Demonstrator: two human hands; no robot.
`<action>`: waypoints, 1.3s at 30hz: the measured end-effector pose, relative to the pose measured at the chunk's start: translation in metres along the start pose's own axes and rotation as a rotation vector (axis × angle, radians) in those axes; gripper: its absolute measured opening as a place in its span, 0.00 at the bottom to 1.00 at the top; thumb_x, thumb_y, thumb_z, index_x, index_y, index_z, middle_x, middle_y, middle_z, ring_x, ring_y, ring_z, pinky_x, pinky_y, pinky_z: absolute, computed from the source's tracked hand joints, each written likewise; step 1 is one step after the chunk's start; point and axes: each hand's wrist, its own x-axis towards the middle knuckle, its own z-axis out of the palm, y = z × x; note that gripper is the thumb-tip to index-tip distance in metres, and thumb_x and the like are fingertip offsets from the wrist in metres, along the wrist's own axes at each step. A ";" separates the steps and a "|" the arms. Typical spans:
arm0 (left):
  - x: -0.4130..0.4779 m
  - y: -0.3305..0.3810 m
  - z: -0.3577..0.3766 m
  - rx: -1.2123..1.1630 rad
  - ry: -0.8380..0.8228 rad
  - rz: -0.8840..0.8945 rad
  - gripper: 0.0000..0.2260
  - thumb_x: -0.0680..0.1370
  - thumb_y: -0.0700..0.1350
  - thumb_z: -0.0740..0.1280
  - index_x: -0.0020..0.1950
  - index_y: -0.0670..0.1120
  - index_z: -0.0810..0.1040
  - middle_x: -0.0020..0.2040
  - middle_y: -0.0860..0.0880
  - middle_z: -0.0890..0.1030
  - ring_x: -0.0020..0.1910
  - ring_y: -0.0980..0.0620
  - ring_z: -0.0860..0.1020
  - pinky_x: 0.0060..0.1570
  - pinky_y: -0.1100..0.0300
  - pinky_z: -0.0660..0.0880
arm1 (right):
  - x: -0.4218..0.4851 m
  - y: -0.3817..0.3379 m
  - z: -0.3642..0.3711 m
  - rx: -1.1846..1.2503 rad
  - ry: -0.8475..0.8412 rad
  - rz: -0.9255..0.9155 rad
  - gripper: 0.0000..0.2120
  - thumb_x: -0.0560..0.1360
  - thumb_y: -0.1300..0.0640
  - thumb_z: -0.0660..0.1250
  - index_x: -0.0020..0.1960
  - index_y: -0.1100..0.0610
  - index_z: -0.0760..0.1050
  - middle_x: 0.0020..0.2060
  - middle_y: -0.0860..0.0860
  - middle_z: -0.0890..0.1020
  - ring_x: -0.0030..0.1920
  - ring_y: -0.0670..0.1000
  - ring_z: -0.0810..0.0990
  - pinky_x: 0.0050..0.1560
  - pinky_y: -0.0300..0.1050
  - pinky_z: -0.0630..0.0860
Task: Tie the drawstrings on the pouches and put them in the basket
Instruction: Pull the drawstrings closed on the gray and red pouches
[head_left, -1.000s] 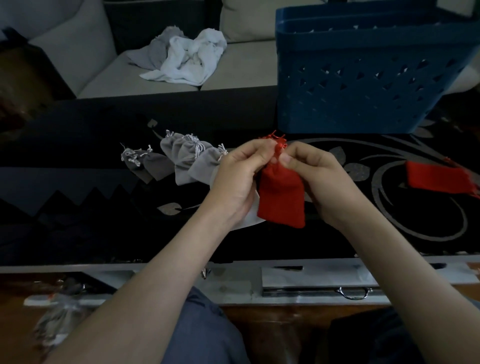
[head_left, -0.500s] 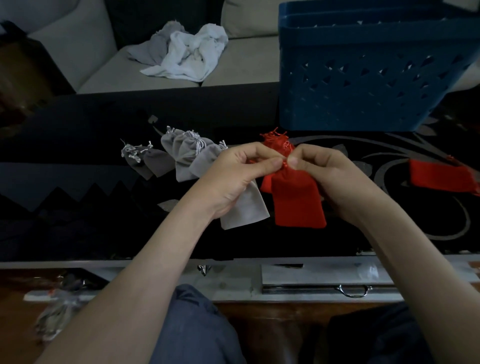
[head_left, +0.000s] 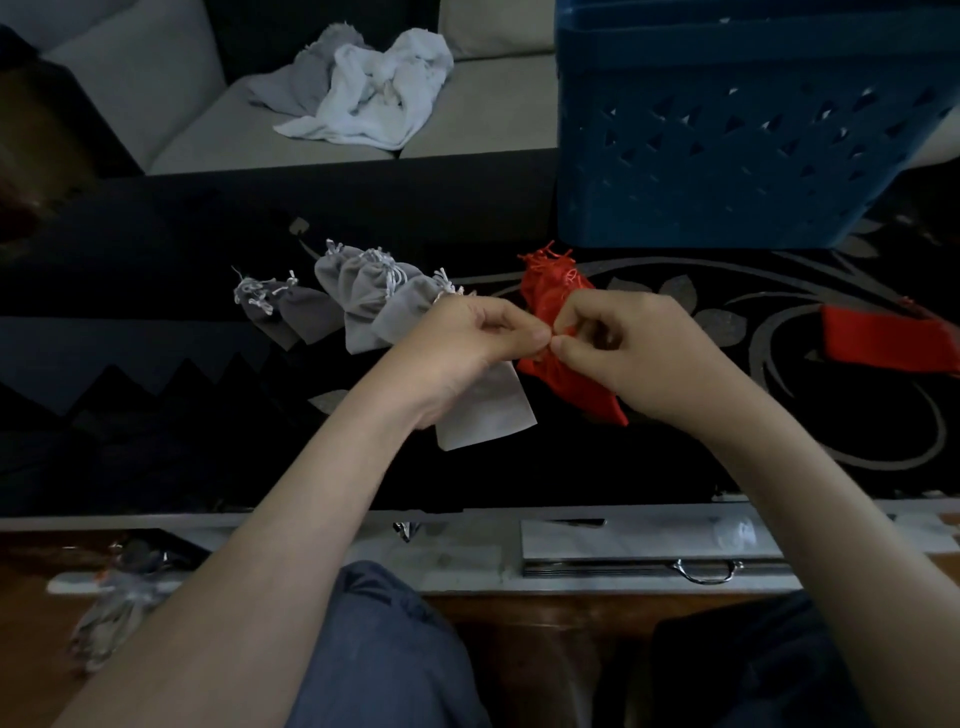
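Fingers (head_left: 522, 332) of our left hand (head_left: 467, 348) and right hand (head_left: 639, 353) curl, pinching the red pouch (head_left: 550, 293) at its neck, likely knotting its drawstring, on the blue basket (head_left: 727, 156)'s near side.

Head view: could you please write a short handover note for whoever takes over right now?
The left hand and right hand both pinch the red pouch between them; its tie looks unfinished.
Several grey pouches with cinched tops lie in a row left of the hands; one more grey pouch lies under the left hand, top hidden.
A second red pouch lies flat at right. The blue basket stands behind, inside unseen.
Left: finish this tie, tie the second red pouch, basket all.
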 end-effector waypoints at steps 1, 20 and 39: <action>0.000 0.000 0.000 0.049 -0.002 0.009 0.05 0.74 0.38 0.69 0.40 0.46 0.81 0.38 0.51 0.83 0.39 0.61 0.79 0.41 0.72 0.72 | 0.000 0.000 0.001 -0.027 0.003 -0.011 0.02 0.72 0.61 0.69 0.41 0.58 0.78 0.32 0.45 0.76 0.36 0.40 0.73 0.37 0.28 0.66; 0.001 0.000 0.013 0.527 0.152 0.131 0.08 0.74 0.42 0.71 0.38 0.51 0.76 0.36 0.55 0.79 0.36 0.61 0.77 0.42 0.67 0.72 | -0.003 -0.008 0.003 -0.149 0.065 0.097 0.05 0.74 0.57 0.68 0.47 0.56 0.82 0.44 0.48 0.82 0.45 0.46 0.76 0.43 0.30 0.65; -0.006 0.007 0.027 0.794 0.328 0.433 0.05 0.78 0.42 0.64 0.52 0.43 0.75 0.43 0.53 0.72 0.51 0.51 0.71 0.53 0.56 0.70 | -0.003 -0.011 -0.009 0.477 0.112 0.254 0.12 0.79 0.55 0.61 0.45 0.58 0.81 0.31 0.52 0.80 0.32 0.46 0.79 0.35 0.40 0.78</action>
